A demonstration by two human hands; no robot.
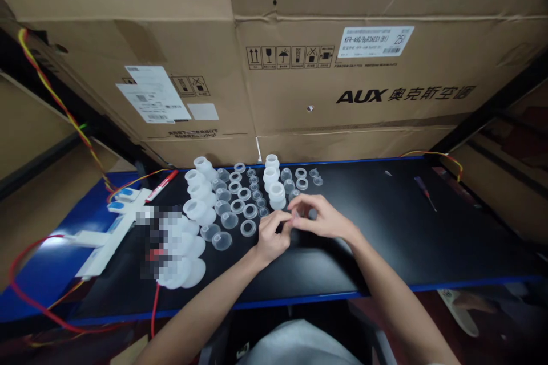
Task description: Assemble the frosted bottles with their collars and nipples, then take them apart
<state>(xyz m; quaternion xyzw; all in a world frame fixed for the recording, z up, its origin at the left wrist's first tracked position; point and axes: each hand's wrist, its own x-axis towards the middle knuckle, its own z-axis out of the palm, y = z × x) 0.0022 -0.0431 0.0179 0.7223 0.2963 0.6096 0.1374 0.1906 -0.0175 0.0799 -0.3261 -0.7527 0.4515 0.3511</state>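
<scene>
My left hand [274,235] and my right hand [322,217] meet over the black tabletop, fingertips pinched together. Whatever sits between the fingertips is small and mostly hidden; I cannot make it out. Just beyond them stands a short column of white, translucent, necked cups [277,195]. Clear domed pieces [289,186], pale rings [302,183] and small clear caps [318,181] lie in short rows behind my right hand. To the left are longer rows of the same kinds: rings [248,228], clear domes [221,240] and small clear caps [264,212].
More white cups [197,211] are grouped at the left, with rounded white pieces [175,272] in front. A white power strip [113,234], cables and a red marker [161,185] lie beyond. A screwdriver [425,193] rests at right. A large cardboard box [291,114] walls the back.
</scene>
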